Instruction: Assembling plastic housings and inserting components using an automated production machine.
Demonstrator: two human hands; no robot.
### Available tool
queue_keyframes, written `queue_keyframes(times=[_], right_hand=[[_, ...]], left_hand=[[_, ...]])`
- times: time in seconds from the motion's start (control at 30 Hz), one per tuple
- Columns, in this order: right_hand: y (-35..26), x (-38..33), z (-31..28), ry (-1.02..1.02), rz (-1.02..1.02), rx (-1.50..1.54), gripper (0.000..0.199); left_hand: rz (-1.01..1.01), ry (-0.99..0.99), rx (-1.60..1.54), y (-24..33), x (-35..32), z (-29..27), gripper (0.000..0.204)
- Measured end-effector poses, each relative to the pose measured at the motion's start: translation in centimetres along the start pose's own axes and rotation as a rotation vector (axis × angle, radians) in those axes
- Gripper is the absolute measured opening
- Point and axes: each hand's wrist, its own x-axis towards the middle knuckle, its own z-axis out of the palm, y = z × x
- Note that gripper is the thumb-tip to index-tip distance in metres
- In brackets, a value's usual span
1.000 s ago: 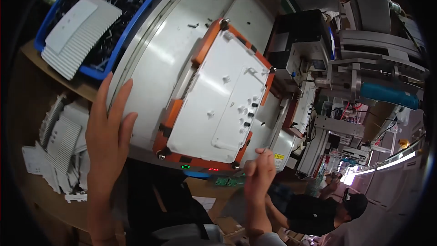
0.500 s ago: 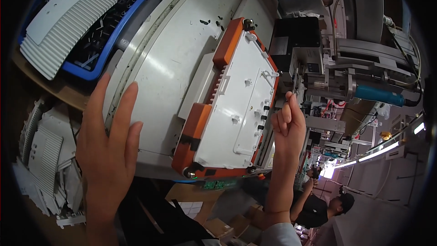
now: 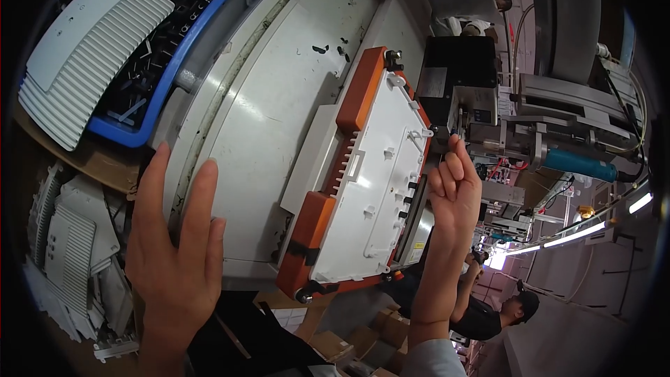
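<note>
Centrally, a white plastic panel (image 3: 373, 181) sits clamped in an orange fixture (image 3: 310, 234) on a pale grey counter (image 3: 269, 98). The left hand (image 3: 174, 258) lies flat and open on the counter, fingers spread, holding nothing, well apart from the panel. The right hand (image 3: 457, 192) hovers at the panel's right edge, fingers curled loosely inward, its grip narrow and seemingly empty; whether a fingertip touches the edge cannot be told.

Likely risks: the right hand is close to a black machine head (image 3: 460, 91), so a reach could knock or pinch fingers there, and a tug at one edge might skew the panel in its fixture.

A blue bin (image 3: 143, 115) of ribbed white parts is cut off at the upper left. Fisheye bending distorts edges. Another person (image 3: 488, 307) stands below right, mostly hidden.
</note>
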Motion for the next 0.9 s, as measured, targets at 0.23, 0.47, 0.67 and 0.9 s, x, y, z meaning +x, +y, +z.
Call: queue_keyframes(times=[0.23,0.47,0.67,0.9], right_hand=[[0.1,-2.5,0.5,-0.024,0.022,0.055,0.023],[2.2,-9.2,1.7,0.090,0.019,-0.175,0.020],[5.7,-14.6,-1.1,0.050,-0.238,-0.343,0.018],[6.5,-19.9,-2.2,-0.783,-0.442,-0.855,0.023]], left_hand=[[0.028,0.020,0.007,-0.1,0.1,0.2,0.043],[0.014,0.047,0.024,-0.2,-0.1,0.5,0.042],[0.005,0.093,0.011,0.1,0.0,0.6,0.038],[0.164,-0.166,-0.595,5.4,-5.4,-5.2,0.044]])
